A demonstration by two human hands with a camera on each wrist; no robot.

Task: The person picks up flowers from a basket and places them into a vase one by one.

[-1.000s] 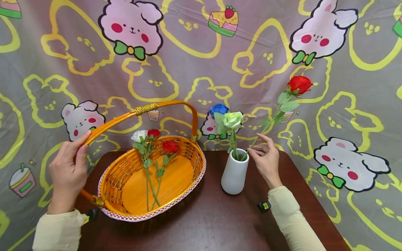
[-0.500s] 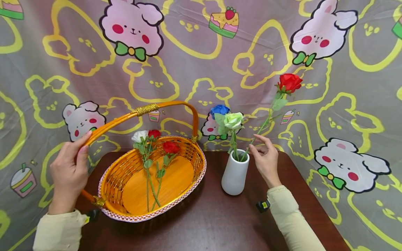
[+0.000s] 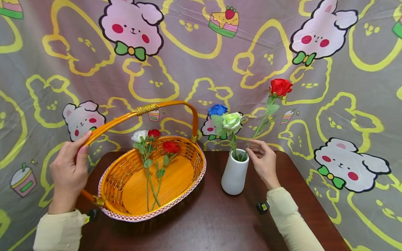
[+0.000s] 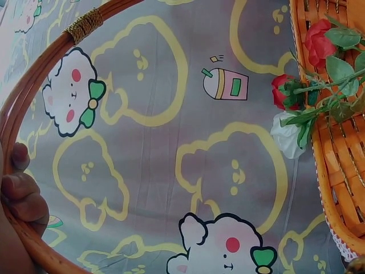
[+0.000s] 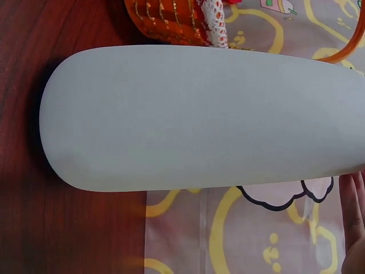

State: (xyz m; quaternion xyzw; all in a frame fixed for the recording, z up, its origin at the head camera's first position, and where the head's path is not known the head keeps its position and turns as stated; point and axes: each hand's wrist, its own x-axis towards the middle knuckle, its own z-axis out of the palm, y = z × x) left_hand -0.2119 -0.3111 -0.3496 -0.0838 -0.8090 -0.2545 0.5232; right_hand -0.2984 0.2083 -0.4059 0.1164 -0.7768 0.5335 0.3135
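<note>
A grey-mauve fabric backdrop (image 3: 194, 69), printed with yellow bear outlines and white rabbits in green bows, hangs behind everything. In front of it is a dark reddish-brown wooden table (image 3: 201, 226) with a glossy top. At the table's left is an oval orange woven basket (image 3: 179, 174) with a pink-and-white braided rim and a tall arched handle (image 3: 177, 103) wrapped at its crown in gold cord. To the right of the basket, well apart from it, a smooth white tapered vase (image 3: 233, 177) stands upright on the table; its side fills most of the right wrist view.

A long-stemmed red artificial rose (image 3: 272, 109) leans out to the right from the vase, its lower stem at the mouth. A pale green artificial rose (image 3: 232, 121) and a blue artificial rose (image 3: 217, 110) rise from the same vase, the blue bloom behind the pale one. Inside the basket lie a white artificial rose (image 3: 139, 135), a red rose touching it (image 3: 154, 133) and a second red rose (image 3: 170, 147), their stems crossing low down.

The left hand (image 3: 69, 169) is wrapped round the left side of the handle, fingers closed on it. The right hand (image 3: 266, 164) pinches the leaning rose's stem between thumb and bent fingers, just beside the vase rim
</note>
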